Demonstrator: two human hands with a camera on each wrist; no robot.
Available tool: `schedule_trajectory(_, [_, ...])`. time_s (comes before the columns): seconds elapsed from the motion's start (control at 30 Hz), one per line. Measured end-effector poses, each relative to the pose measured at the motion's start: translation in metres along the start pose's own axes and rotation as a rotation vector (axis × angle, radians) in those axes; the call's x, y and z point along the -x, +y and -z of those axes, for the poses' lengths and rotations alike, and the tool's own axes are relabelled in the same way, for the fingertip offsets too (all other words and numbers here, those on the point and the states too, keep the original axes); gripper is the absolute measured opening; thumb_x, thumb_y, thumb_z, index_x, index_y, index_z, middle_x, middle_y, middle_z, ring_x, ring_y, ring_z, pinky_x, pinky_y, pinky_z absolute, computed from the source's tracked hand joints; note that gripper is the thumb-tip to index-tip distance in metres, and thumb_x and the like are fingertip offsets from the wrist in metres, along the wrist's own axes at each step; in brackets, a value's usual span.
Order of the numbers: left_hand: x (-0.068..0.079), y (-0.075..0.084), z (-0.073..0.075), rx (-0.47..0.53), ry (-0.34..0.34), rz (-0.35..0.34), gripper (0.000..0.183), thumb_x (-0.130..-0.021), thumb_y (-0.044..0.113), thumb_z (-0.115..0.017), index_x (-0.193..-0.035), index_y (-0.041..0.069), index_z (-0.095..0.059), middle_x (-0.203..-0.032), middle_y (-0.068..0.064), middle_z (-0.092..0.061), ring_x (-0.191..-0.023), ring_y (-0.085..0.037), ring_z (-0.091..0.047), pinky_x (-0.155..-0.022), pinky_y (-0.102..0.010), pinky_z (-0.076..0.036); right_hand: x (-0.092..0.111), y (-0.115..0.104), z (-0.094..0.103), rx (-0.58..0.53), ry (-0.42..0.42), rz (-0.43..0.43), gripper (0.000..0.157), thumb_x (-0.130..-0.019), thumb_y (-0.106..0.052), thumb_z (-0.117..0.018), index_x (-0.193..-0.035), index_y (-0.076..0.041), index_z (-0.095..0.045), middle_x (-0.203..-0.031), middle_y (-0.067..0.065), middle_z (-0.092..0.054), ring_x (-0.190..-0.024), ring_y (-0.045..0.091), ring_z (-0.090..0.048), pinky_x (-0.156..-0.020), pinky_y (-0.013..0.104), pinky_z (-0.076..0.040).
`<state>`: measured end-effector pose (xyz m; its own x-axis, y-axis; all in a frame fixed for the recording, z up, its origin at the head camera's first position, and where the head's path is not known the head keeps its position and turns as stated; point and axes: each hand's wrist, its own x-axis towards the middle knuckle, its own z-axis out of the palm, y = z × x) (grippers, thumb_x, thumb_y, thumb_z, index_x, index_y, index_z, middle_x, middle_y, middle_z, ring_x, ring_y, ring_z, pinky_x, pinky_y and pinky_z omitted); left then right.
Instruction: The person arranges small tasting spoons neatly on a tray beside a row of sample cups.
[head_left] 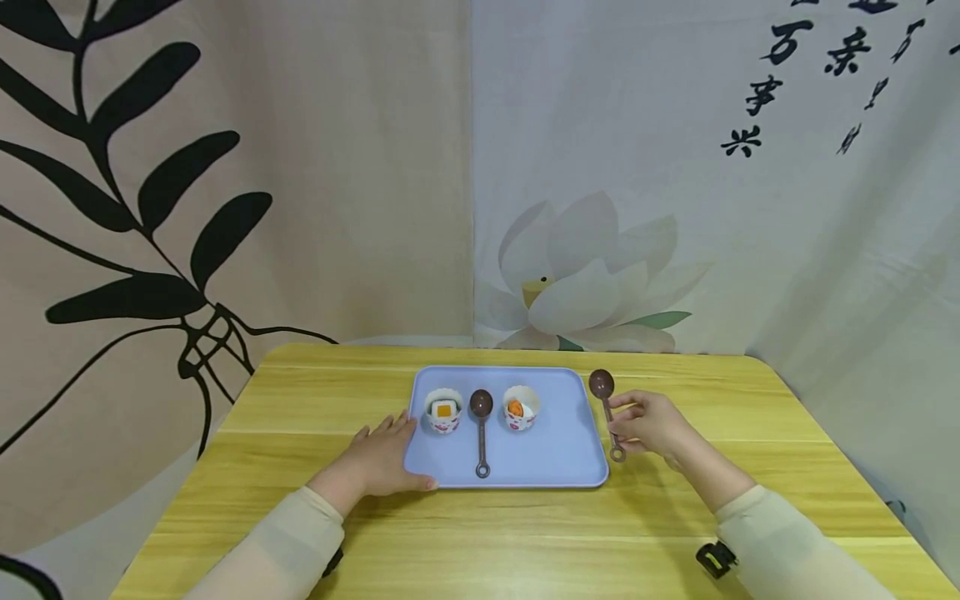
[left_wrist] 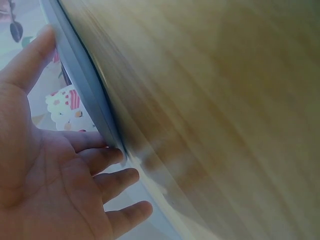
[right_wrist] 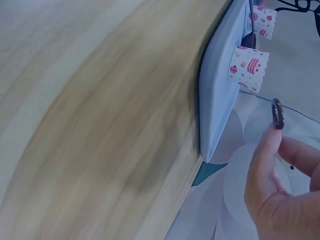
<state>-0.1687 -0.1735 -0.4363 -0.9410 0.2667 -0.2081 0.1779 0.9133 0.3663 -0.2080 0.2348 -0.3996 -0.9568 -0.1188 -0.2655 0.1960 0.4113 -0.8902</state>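
Observation:
A brown measuring spoon [head_left: 602, 384] is in my right hand [head_left: 651, 427], whose thumb and fingers pinch its handle just beyond the tray's right side. In the right wrist view the handle's ring end [right_wrist: 278, 114] shows above the fingertips. My left hand [head_left: 384, 456] rests against the left front corner of the light blue tray [head_left: 555, 454], fingers stretched along the side and thumb at the front edge. On the tray, a second brown spoon [head_left: 482, 405] lies between two patterned paper cups. The left cup [head_left: 444, 424] holds a white and yellow piece, the right cup [head_left: 521, 422] an orange one.
The tray lies on a wood-grain table [head_left: 480, 542] with rounded far corners. Behind the table hangs a curtain [head_left: 375, 167] printed with leaves, a lotus and writing. A black wrist strap [head_left: 716, 559] shows at the right sleeve.

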Motion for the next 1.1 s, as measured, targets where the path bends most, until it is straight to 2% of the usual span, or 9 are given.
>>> schedule_trajectory(0.5, [0.002,0.001,0.001,0.002,0.006,-0.001,0.113,-0.075,0.063,-0.078,-0.151,-0.008,-0.033,-0.159,-0.026,-0.028,-0.145,-0.050,-0.024,-0.114,-0.069,-0.016,-0.011,0.001,-0.023,-0.021,-0.009,0.021,0.037,-0.089,0.007,-0.067,-0.125,0.009,-0.056,-0.090,0.013,-0.066,-0.071,0.017,-0.065,-0.067,0.037,-0.061])
schedule_trajectory(1.1, [0.001,0.001,0.000,0.003,-0.001,0.004,0.113,-0.076,0.062,-0.077,-0.152,-0.008,-0.032,-0.160,-0.025,-0.027,-0.146,-0.049,-0.024,-0.115,-0.068,-0.015,-0.024,0.012,-0.044,-0.019,-0.028,0.010,0.035,-0.088,0.008,-0.067,-0.121,0.009,-0.057,-0.087,0.013,-0.067,-0.066,0.018,-0.064,-0.061,0.034,-0.059])
